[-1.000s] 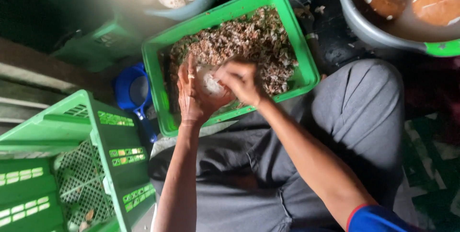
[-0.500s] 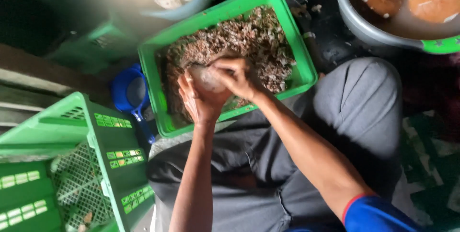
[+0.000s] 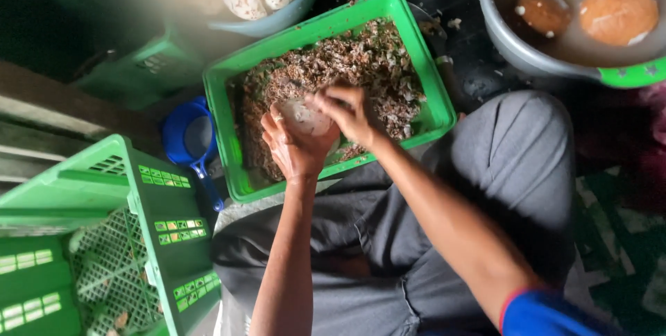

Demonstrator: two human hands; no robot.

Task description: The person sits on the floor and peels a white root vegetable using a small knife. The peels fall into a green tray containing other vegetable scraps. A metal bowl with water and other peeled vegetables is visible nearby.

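Observation:
My left hand [image 3: 295, 147] cups a pale, round egg [image 3: 305, 117] over a green plastic tray [image 3: 232, 162]. The tray is filled with brown and white bits of shell [image 3: 374, 58]. My right hand [image 3: 350, 114] rests its fingertips on the top of the egg, pinching at its surface. Both hands are over the near half of the tray, above my grey-clad lap [image 3: 430, 239].
A grey basin [image 3: 527, 55] of cloudy water holds several brown eggs [image 3: 617, 13] at the top right. A bowl [image 3: 291, 10] with speckled pale eggs sits behind the tray. A blue strainer [image 3: 191, 142] lies left of the tray. A green plastic crate [image 3: 125, 239] stands at lower left.
Both hands stay over the tray with the egg. The right fingers have shifted on the egg's top, and the view has moved slightly.

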